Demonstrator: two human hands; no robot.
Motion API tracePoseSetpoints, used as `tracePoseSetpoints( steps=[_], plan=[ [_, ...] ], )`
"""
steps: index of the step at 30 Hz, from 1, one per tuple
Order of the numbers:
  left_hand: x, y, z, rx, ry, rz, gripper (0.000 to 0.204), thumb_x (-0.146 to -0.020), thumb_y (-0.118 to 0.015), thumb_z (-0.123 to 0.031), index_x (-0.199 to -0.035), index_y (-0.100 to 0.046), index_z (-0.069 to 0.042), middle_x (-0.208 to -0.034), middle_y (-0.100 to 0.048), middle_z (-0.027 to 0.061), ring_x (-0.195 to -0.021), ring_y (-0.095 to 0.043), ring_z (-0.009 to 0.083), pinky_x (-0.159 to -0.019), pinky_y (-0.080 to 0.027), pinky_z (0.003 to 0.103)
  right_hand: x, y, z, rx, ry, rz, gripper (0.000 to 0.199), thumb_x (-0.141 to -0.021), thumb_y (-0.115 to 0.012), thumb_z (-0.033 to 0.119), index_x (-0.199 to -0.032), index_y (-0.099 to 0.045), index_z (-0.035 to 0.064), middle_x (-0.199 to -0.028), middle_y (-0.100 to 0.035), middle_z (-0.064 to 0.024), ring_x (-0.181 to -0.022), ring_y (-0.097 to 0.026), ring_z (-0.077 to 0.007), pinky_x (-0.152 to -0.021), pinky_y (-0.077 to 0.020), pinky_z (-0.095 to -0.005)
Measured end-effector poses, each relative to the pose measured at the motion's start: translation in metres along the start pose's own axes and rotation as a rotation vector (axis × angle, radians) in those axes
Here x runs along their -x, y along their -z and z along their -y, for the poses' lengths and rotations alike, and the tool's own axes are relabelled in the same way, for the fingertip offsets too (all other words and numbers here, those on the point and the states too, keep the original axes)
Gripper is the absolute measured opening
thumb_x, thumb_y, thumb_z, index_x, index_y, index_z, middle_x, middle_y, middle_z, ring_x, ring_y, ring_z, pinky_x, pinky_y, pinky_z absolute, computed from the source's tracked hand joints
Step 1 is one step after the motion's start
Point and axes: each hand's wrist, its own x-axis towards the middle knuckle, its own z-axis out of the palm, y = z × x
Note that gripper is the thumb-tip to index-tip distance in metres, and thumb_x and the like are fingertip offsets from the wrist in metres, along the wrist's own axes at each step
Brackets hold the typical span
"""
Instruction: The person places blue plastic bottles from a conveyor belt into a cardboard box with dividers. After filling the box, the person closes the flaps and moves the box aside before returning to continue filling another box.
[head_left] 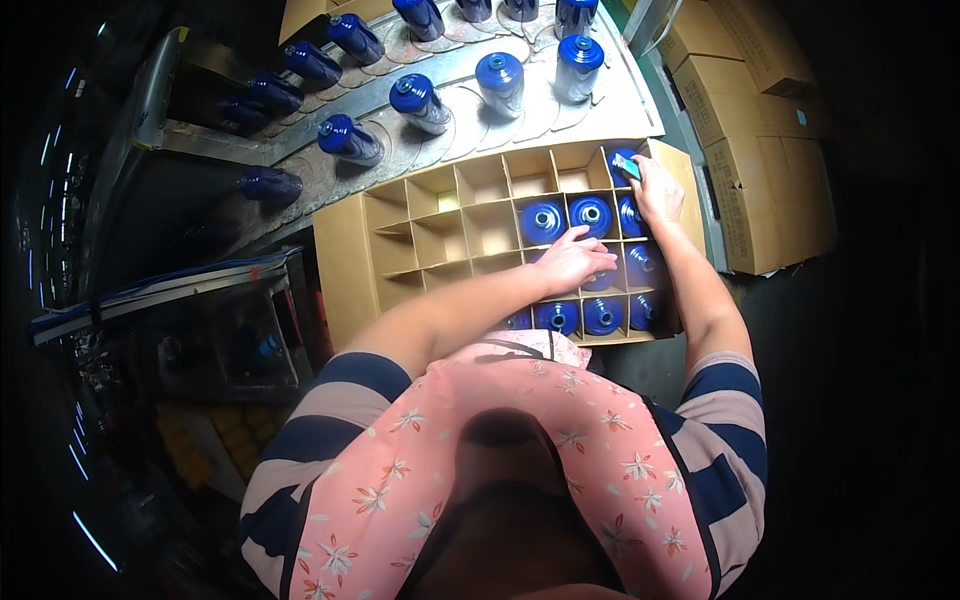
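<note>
In front of me stands an open cardboard box [347, 250] split into cells by cardboard dividers [455, 222]. Its right-hand cells hold several blue bottles, among them one blue bottle [543, 222] with a round open neck. My right hand [658, 190] is at the back right corner cell, its fingers closed on a small teal object [627, 167] over the blue bottle [616, 158] there; the object's kind is unclear. Palm down, my left hand [578, 263] lies over the bottles in the middle of the box, fingers stretched out and partly covering a bottle [600, 280].
Beyond the box, a conveyor of overlapping plates [465, 135] carries several bottles fading from blue to clear, such as one bottle [500, 82]. Closed cardboard cartons [770, 190] are stacked at the right. A metal frame [160, 95] stands at the left.
</note>
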Motion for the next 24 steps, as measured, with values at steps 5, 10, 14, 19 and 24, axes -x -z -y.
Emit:
tracePoseSetpoints(
  steps=[5,10,14,19,24],
  plan=[
    [0.005,0.013,-0.014,0.121,-0.054,-0.120,0.033,-0.080,-0.071,-0.015,-0.112,-0.065,-0.021,-0.126,-0.063,-0.0032,-0.126,-0.052,0.0152,-0.113,-0.028,0.045,0.006,-0.001,-0.009,0.000,0.024,-0.019,0.040,-0.080,-0.072,0.021,-0.118,-0.059,0.0179,-0.105,-0.065,-0.0050,-0.100,-0.063,-0.0248,-0.084,-0.0505,-0.0375],
    [0.046,0.077,-0.048,0.398,-0.005,-0.411,0.029,-0.079,-0.073,-0.020,-0.107,-0.069,-0.016,-0.123,-0.066,0.0000,-0.121,-0.055,0.0190,-0.109,-0.032,0.041,0.022,0.013,-0.017,0.053,-0.069,-0.003,0.042,-0.079,-0.072,0.019,-0.118,-0.058,0.0175,-0.105,-0.064,-0.0040,-0.100,-0.063,-0.0251,-0.084,-0.0507,-0.0375],
    [0.141,0.149,-0.052,0.839,0.294,-0.676,0.034,-0.078,-0.066,0.006,-0.111,-0.067,-0.004,-0.125,-0.063,0.0125,-0.122,-0.055,0.0215,-0.104,-0.043,0.035,0.027,0.017,-0.001,0.000,0.042,-0.021,0.041,-0.079,-0.071,0.016,-0.118,-0.059,0.0171,-0.106,-0.065,-0.0038,-0.101,-0.063,-0.0252,-0.085,-0.0506,-0.0379],
    [0.250,0.215,-0.015,0.725,0.480,-1.098,0.037,-0.080,-0.064,0.010,-0.114,-0.065,-0.001,-0.125,-0.063,0.0112,-0.121,-0.055,0.0201,-0.105,-0.042,0.032,0.030,0.010,0.017,0.038,-0.011,-0.020,0.041,-0.079,-0.071,0.017,-0.118,-0.058,0.0174,-0.107,-0.065,-0.0040,-0.101,-0.062,-0.0254,-0.085,-0.0503,-0.0381],
    [0.277,0.246,0.081,0.450,0.543,-1.327,0.037,-0.081,-0.067,0.009,-0.117,-0.065,-0.001,-0.122,-0.064,0.0099,-0.112,-0.059,0.0153,-0.097,-0.047,0.029,0.034,0.003,0.017,0.079,-0.049,0.001,0.042,-0.079,-0.071,0.016,-0.119,-0.058,0.0180,-0.109,-0.064,-0.0036,-0.102,-0.062,-0.0255,-0.086,-0.0501,-0.0373]
  ],
)
